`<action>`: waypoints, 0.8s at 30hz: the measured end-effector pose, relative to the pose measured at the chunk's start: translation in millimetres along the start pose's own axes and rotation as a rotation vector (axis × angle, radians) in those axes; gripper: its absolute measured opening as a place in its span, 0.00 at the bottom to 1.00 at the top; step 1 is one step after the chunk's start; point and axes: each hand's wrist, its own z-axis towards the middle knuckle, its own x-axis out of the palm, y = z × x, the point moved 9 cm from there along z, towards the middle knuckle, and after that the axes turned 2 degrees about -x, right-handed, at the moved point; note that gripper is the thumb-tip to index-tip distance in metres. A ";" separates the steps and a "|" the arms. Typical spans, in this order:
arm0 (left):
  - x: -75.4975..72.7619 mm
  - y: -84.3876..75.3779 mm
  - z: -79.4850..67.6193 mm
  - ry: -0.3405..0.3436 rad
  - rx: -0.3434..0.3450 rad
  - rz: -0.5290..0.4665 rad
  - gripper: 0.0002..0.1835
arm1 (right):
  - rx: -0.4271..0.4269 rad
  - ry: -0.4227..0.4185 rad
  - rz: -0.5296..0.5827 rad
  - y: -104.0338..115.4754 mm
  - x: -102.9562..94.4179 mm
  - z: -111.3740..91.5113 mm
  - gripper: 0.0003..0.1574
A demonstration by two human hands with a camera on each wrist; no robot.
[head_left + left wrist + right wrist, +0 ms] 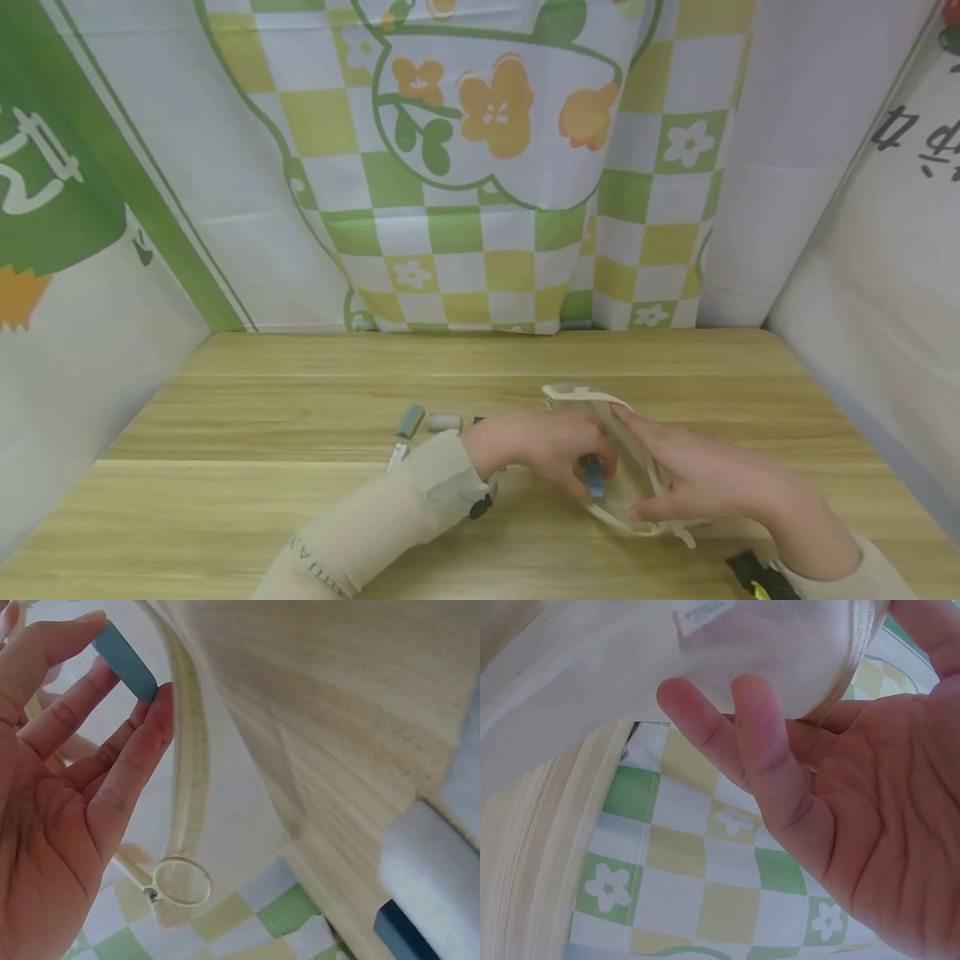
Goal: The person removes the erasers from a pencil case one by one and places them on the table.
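My left hand [551, 450] reaches into the mouth of a translucent zip pouch [626, 492] with cream edging. Between its thumb and fingertips it pinches a small blue block, probably an eraser [127, 664]. The pouch's zipper [190, 735] ends in a ring pull [182, 882] in the left wrist view. On the pouch's right side, my right hand [712, 475] grips the rim, thumb at the near edge and fingers toward the far edge. The right wrist view shows some of its fingers [761, 724] outside the clear wall.
Left of the pouch on the wooden table [247, 500] lie a blue-green block [410, 420], a grey rounded piece [445, 422] and a small white piece [397, 455]. A dark item [479, 419] is partly hidden by my left hand. A checkered curtain [480, 267] hangs behind the table.
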 end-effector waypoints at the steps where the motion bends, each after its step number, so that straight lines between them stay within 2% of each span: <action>1: -0.5 -0.6 -0.7 -0.004 0.003 0.002 0.15 | 0.000 0.001 0.001 0.1 0.1 0.0 0.71; 9: -6.2 -3.7 -9.2 -0.058 0.019 0.004 0.16 | 0.022 0.011 0.021 -0.2 -1.0 -1.3 0.70; 17: -11.7 0.1 -21.3 -0.121 -0.015 -0.043 0.15 | 0.022 0.017 0.050 -1.3 -0.3 -1.5 0.70; 24: -18.1 -3.2 -31.1 -0.131 -0.024 -0.061 0.16 | 0.020 0.016 0.046 -1.6 0.1 -1.1 0.70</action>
